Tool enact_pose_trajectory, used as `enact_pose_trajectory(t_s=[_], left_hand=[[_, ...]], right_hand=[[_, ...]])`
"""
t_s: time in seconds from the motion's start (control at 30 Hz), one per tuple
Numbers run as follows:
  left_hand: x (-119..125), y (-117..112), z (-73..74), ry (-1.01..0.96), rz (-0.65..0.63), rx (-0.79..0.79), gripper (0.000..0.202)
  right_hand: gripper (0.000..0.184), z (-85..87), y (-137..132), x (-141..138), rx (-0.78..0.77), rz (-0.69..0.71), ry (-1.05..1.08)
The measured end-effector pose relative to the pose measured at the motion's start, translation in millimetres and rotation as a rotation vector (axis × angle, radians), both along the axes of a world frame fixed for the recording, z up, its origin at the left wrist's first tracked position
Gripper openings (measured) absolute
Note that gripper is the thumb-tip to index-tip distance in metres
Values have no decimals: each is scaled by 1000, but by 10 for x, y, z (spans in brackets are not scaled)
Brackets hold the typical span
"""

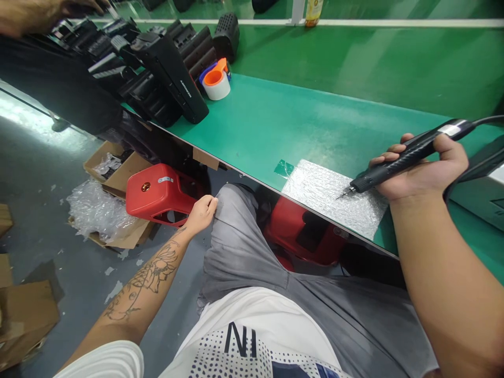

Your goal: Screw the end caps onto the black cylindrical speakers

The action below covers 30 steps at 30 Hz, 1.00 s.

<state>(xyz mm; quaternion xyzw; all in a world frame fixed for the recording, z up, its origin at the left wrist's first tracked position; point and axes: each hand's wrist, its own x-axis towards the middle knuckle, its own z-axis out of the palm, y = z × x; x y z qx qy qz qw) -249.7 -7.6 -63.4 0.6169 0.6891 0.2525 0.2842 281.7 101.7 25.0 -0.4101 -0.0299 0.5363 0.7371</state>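
My right hand (423, 170) is wrapped round a black electric screwdriver (409, 155), its cable running off to the right. The screwdriver's thin bit points down and left, over a silvery foam sheet (334, 197) on the green bench top (252, 126). A strip of green tape (284, 168) lies at the sheet's left corner. Down beside my grey-trousered knee (234, 210), below the bench edge, my left hand (202, 212) has its fingers curled closed. Whether anything is inside those fingers is hidden.
Black battery-like cases (169, 73) crowd the bench's left end, next to a tape roll in a dispenser (216, 81). Another person's arm (35, 16) reaches over them. Red stools (151, 191) and cartons (118, 163) stand below. A box (480, 194) sits at right.
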Motion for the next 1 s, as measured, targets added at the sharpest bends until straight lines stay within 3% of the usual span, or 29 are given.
enact_pose_trajectory(t_s=[0.27,0.6,1.0], left_hand=[[29,103,-167,-223,79,-97,60],[17,127,-213,-342,151,-96,39],[103,8,-123,-275,150,-24,25]], right_hand=[[31,30,-5,-19,-2,-7,-2],[29,17,-17,-21,14,-1,14],[34,-35,9,27,23,2,3]])
